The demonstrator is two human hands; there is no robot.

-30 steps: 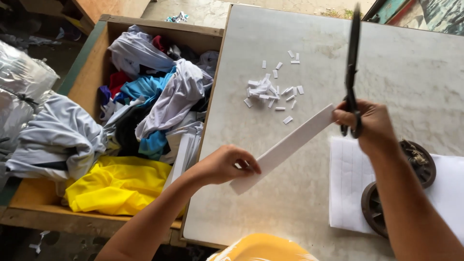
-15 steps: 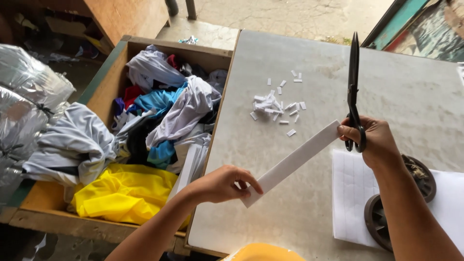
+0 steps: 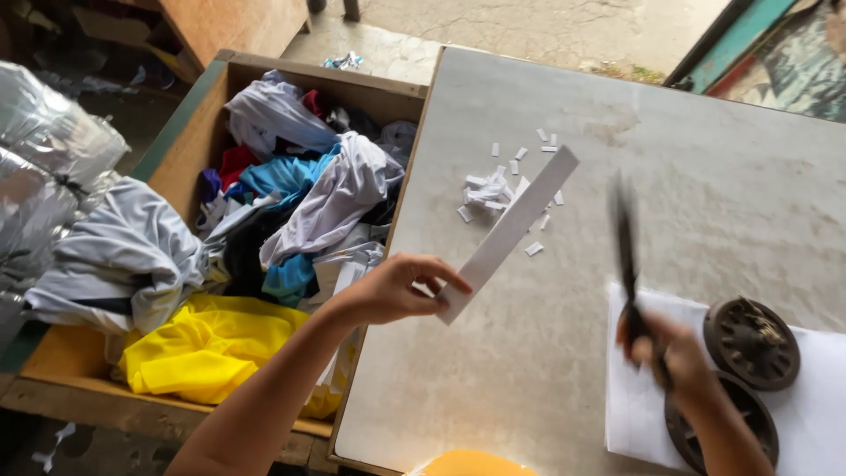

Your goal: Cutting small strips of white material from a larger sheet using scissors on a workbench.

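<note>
Pinches the white strip (image 3: pixel 515 225) at its near end with the left hand (image 3: pixel 401 286), thumb on top, fingers curled under. Holds it just in from the left edge of the counter (image 3: pixel 705 176). Swings the far end away: half a second ago aimed across at the blades, now tipped up toward the far edge, hanging right over the little heap of cut bits (image 3: pixel 490 189).

Over on the other side, drops the scissors (image 3: pixel 627 256). Stood tall and sharp a moment back; now low and smeared with motion, so cannot tell whether the blades gape or meet. Keeps the right hand (image 3: pixel 674 357) wrapped tight round the handles, pulled back toward the near edge, above the white sheet (image 3: pixel 630 414) and just beside the two dark wheels (image 3: pixel 751 342) near the right corner.

So: strip and blades well apart now, nothing between them, no cut under way at this instant. Looks like a pause between snips. Same scatter of bits in the middle of the counter, no fresh piece to be seen falling.

Off the left edge, the wooden box (image 3: pixel 264 66) of heaped clothes as before, yellow cloth (image 3: pixel 203 348) at its near end, untouched.
</note>
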